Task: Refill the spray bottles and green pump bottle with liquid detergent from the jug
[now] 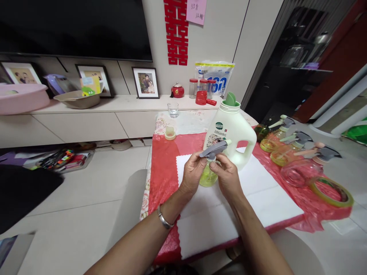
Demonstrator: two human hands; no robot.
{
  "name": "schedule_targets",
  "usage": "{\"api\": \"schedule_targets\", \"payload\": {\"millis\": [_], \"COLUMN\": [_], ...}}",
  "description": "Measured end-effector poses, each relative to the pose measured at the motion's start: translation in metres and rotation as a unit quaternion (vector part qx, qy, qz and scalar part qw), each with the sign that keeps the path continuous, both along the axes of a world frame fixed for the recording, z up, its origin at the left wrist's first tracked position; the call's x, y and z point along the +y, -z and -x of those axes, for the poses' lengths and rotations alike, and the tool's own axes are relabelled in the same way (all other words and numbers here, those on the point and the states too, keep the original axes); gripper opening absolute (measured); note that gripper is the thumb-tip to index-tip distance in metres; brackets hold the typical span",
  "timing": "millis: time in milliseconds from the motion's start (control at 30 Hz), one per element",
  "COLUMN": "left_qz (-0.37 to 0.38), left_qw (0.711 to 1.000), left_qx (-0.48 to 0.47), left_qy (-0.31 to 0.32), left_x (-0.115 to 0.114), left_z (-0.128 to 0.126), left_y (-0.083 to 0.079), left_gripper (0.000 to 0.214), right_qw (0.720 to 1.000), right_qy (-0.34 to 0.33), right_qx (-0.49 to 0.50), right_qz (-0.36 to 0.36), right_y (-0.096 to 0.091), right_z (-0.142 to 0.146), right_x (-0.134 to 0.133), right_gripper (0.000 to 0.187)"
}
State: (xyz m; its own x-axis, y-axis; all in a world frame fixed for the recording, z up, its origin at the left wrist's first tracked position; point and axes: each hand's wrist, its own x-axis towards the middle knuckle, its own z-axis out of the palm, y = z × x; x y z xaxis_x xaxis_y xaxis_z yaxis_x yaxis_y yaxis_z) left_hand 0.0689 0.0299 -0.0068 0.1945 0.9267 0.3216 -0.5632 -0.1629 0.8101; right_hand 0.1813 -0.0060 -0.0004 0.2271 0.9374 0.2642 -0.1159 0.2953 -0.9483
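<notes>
A small spray bottle (208,178) with clear yellow-green sides stands between my hands, its grey trigger head (214,149) on top with a pale green nozzle pointing right. My left hand (192,172) pinches the neck and head from the left. On the other side, the thumb and fingers of my right hand (228,175) close around the neck. Just behind is a large pale green detergent jug (229,128), uncapped, with a green spout showing in its mouth. A white cloth (206,229) lies beneath. My palms hide part of the bottle.
Several spray bottles (301,170) and a roll of tape (332,192) lie along the right side on red plastic sheeting (164,172). A pale cap (170,133) and a glass of clear liquid (173,110) are at the far left of the table.
</notes>
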Motion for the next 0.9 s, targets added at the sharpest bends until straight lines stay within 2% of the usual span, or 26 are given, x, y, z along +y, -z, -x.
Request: {"api": "schedule_targets", "payload": {"millis": [233, 433, 567, 733, 900], "left_qz": [-0.017, -0.018, -0.008, -0.006, -0.009], "left_qw": [0.999, 0.999, 0.999, 0.999, 0.999], "left_qx": [0.033, 0.037, 0.038, 0.023, 0.032], "left_qy": [0.015, 0.004, 0.003, 0.026, 0.008], "left_x": [0.0022, 0.0026, 0.0006, -0.0012, -0.0006], "left_z": [0.0024, 0.0013, 0.0021, 0.0025, 0.0017], "left_y": [0.0065, 0.0030, 0.0027, 0.0022, 0.0002], "left_gripper": [0.032, 0.029, 0.030, 0.034, 0.033], "right_qw": [0.999, 0.998, 0.999, 0.998, 0.997], "right_qy": [-0.015, -0.057, -0.051, -0.041, -0.035], "right_qx": [0.037, 0.011, 0.019, 0.048, 0.066], "right_qz": [0.019, -0.006, -0.001, 0.021, 0.018], "right_y": [-0.0005, -0.0043, -0.0025, -0.0052, -0.0067], "right_z": [0.0050, -0.0012, -0.0027, 0.0009, 0.0038], "right_x": [0.0001, -0.0027, -0.0025, -0.0006, 0.0004], "right_gripper": [0.049, 0.039, 0.037, 0.044, 0.045]}}
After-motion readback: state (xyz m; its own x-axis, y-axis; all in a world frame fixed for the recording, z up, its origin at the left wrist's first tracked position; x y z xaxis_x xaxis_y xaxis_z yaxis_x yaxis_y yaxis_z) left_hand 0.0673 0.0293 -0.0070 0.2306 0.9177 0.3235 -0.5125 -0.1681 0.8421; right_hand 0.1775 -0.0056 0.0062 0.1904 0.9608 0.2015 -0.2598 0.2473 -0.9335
